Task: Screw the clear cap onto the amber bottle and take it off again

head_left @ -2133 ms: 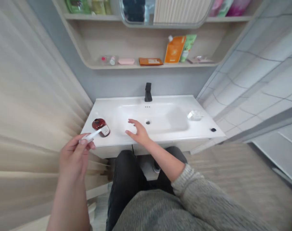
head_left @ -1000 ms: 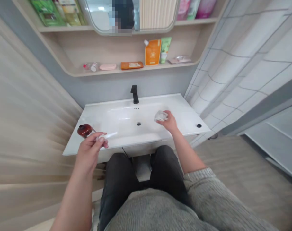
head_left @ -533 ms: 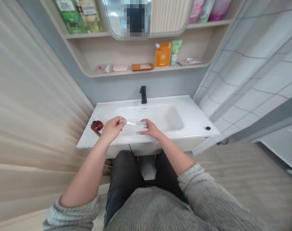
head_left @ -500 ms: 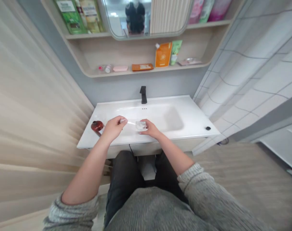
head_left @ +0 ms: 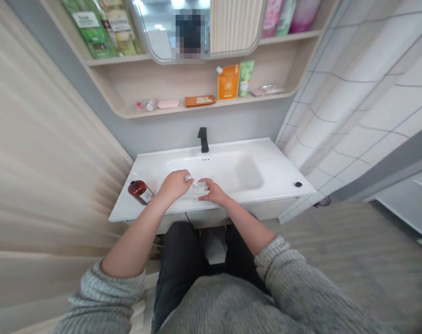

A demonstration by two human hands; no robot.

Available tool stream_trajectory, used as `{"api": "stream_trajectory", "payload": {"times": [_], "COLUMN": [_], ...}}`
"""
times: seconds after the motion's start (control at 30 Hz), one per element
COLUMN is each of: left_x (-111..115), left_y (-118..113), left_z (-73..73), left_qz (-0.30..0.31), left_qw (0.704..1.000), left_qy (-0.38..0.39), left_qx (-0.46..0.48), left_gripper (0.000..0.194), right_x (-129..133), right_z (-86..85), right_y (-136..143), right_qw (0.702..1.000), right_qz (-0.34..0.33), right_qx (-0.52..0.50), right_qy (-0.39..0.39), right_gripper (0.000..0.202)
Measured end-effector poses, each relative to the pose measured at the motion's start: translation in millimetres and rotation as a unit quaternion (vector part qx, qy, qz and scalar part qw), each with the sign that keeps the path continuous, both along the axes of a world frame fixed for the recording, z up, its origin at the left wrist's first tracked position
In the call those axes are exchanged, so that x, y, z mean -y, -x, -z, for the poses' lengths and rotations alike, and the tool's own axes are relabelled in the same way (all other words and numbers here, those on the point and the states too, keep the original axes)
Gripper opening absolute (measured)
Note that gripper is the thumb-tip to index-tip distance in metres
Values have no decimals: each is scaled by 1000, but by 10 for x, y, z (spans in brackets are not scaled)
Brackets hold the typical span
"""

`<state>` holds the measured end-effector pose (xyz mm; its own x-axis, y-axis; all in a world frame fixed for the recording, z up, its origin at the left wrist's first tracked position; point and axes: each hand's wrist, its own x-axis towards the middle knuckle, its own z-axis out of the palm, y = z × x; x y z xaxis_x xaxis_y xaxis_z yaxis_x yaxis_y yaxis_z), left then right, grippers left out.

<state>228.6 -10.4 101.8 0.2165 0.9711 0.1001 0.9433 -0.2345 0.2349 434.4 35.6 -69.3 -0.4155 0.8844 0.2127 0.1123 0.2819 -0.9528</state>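
Observation:
Over the white sink (head_left: 228, 174), my right hand (head_left: 212, 191) grips a small clear container (head_left: 201, 187) between thumb and fingers. My left hand (head_left: 178, 184) pinches a small white, partly clear piece (head_left: 189, 178), whose lower end reaches the container's opening. The piece is slim, and its exact shape is hard to make out. A brown bottle (head_left: 140, 191) with a white label stands on the counter, left of my left hand.
A black faucet (head_left: 204, 140) rises behind the sink. A small black round object (head_left: 298, 184) lies on the counter's right end. Above, a shelf (head_left: 127, 112) holds an orange pouch (head_left: 228, 82), a green tube (head_left: 245, 79), an orange packet (head_left: 200, 100) and a pink bar (head_left: 168, 104).
My left hand has moved right, bringing the white piece to the container. The container is now slightly lower and left in view. The camera view has shifted slightly.

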Motion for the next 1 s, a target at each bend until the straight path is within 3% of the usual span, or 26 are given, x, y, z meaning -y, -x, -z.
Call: {"api": "stream_trajectory", "payload": {"times": [0.23,0.33,0.57,0.7,0.77,0.83,0.9,1.0], "left_x": [-136,-177,-206,-195,-188,-181,-177,-181], "left_y": [-226,-240,-176,-195,-205,-209,-213,-224], "left_z": [128,151,52,26,41,60,76,85], "left_qz": [117,139,167,145,180,215,190,123], "left_qw": [986,977,975,973,968,965,972,977], "left_qy": [27,60,66,84,90,78,58,59], "left_qx": [-117,-149,-134,-157,-151,-130,-125,-165], "left_gripper": [30,29,40,35,32,47,54,41], "right_x": [25,1,-6,7,1,-8,-17,-23], "right_z": [18,42,34,20,28,41,52,57], "right_y": [2,-5,3,-4,-6,-4,1,6], "right_qw": [999,999,999,999,998,998,998,998], "right_qz": [20,14,8,5,0,-2,1,-2], "right_qx": [22,17,24,31,32,32,35,37], "right_qy": [-35,-41,-33,-44,-49,-47,-44,-44], "right_gripper": [87,85,87,85,84,86,89,88]}}
